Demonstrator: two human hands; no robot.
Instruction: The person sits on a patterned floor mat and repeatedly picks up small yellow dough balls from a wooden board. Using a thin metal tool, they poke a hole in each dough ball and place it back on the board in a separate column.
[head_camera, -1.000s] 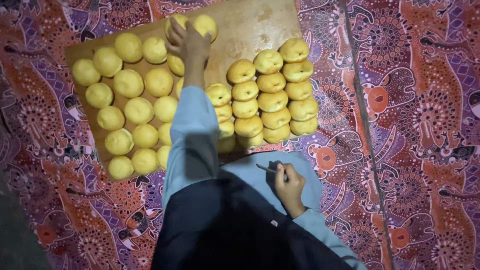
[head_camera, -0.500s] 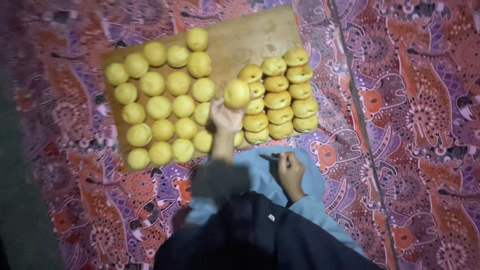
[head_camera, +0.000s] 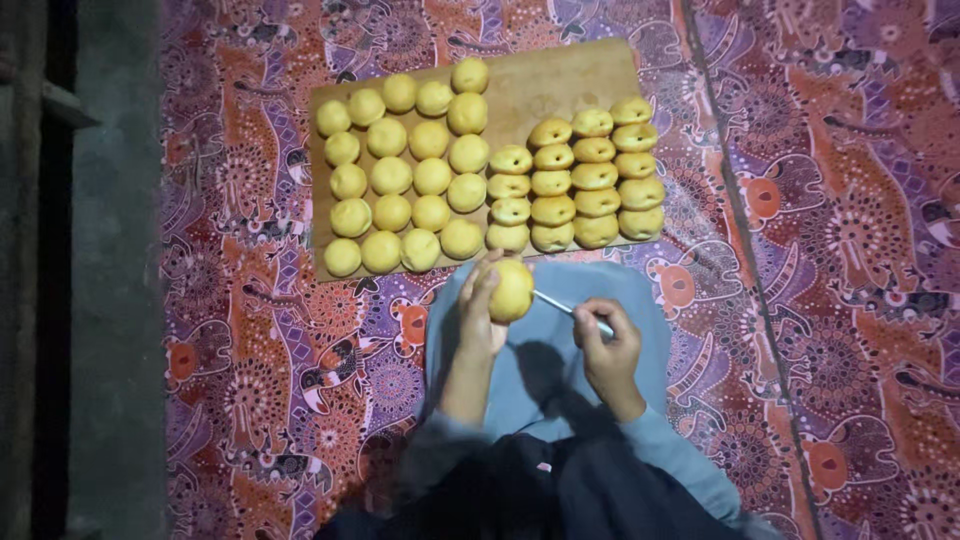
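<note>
One round pale-yellow dough ball (head_camera: 512, 290), held above the light-blue cloth on the lap (head_camera: 640, 300), just below the near edge of the wooden board (head_camera: 580, 75). Left hand (head_camera: 480, 315): forearm raised from the lap, fingers curled around the ball's left side, cupping it. Right hand (head_camera: 605, 345): fingers pinched together on a thin metal tool (head_camera: 565, 307), its tip touching the ball's right side. On the board: nineteen smooth round dough balls (head_camera: 410, 175) in the left group; fifteen flatter shaped dough pieces (head_camera: 575, 180) in three columns on the right. Beneath it all, one patterned purple-and-orange fabric (head_camera: 830, 250).
</note>
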